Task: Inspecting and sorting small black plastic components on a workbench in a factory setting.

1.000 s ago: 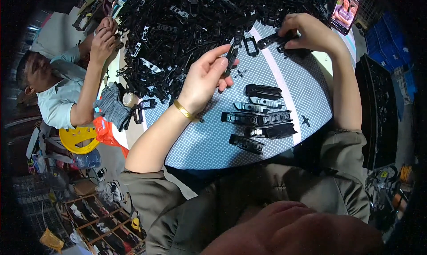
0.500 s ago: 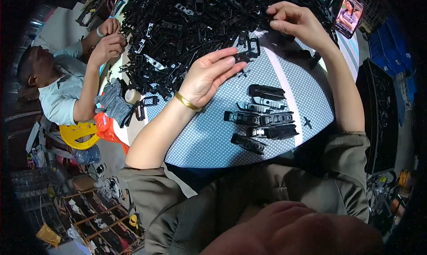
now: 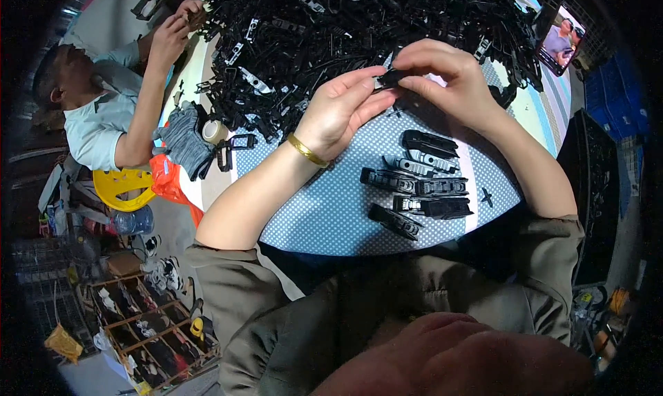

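While the left hand and the right hand meet above the dotted blue-grey bench, their thumbs and fingers pinch a small black part between them, its long axis running roughly crosswise and rising slightly rightward; fingers hide its ends, so which way it points cannot be told. Nearer the body lie narrow black slotted parts, mostly lengthwise left to right, with ridged silver-grey strips among them. A black cross-shaped piece sits to their right. Beyond the hands spreads a tangled heap of black plastic-looking pieces.
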The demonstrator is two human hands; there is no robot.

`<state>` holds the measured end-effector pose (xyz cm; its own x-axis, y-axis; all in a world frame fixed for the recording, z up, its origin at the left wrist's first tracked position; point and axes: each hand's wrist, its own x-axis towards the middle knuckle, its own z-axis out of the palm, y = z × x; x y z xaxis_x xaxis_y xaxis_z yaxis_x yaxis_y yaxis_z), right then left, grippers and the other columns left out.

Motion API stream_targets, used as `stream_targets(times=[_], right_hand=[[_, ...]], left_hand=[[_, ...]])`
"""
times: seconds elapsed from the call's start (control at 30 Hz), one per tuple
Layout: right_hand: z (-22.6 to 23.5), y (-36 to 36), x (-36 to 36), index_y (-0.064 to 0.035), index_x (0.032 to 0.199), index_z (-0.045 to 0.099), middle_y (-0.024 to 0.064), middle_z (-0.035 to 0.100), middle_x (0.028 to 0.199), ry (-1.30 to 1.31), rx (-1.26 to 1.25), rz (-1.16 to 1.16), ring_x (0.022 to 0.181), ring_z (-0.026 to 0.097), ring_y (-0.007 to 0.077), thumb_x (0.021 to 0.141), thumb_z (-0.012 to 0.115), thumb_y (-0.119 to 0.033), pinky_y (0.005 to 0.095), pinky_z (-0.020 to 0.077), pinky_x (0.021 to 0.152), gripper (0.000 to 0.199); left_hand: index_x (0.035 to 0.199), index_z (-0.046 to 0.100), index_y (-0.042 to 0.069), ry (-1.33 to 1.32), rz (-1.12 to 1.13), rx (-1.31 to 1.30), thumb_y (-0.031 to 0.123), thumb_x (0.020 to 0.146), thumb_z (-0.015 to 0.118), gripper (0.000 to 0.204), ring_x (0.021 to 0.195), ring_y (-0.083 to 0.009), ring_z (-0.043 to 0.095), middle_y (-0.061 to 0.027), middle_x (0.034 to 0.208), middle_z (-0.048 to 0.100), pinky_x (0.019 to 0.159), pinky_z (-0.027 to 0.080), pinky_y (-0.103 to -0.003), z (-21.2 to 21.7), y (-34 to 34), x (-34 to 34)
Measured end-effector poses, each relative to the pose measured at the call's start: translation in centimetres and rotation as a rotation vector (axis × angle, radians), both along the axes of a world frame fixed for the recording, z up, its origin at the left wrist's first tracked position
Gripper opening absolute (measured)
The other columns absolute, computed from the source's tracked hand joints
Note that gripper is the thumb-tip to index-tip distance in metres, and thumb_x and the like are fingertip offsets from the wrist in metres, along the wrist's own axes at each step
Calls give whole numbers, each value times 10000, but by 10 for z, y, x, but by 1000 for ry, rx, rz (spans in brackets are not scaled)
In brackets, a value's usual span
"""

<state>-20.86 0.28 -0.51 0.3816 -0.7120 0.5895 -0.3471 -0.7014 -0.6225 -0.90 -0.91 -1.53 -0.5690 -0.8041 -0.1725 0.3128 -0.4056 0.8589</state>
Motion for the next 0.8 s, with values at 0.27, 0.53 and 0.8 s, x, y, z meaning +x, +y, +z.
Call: stream_targets(times=[0.27, 0.53, 0.8], right_hand=[[-5, -1, 3, -9, 852, 639, 100, 631, 894, 81, -183, -56, 852, 604, 222, 678, 662, -8, 291, 488, 713, 176], [-9, 1, 7, -67, 852, 661, 47, 634, 941, 237, -328, -130, 964, 555, 230, 635, 690, -57, 317, 457, 714, 219], [-1, -7, -9, -17, 983, 616, 108, 621, 970, 121, -147, 99, 885, 582, 236, 770, 587, -105, 345, 449, 784, 232]], left_hand=[[1205, 369, -81, -17, 0, -12, 91, 900, 422, 354, 936, -205, 578, -157, 1031, 541, 858, 477, -281, -1, 2, -1], [1242, 325, -67, 39, -67, -43, 95, 893, 438, 401, 942, -191, 565, -159, 1086, 513, 859, 477, -288, -3, 0, 0], [1272, 302, -8, 139, -264, -108, 104, 893, 434, 417, 993, -236, 555, -161, 1123, 510, 890, 457, -340, -5, -1, -3]])
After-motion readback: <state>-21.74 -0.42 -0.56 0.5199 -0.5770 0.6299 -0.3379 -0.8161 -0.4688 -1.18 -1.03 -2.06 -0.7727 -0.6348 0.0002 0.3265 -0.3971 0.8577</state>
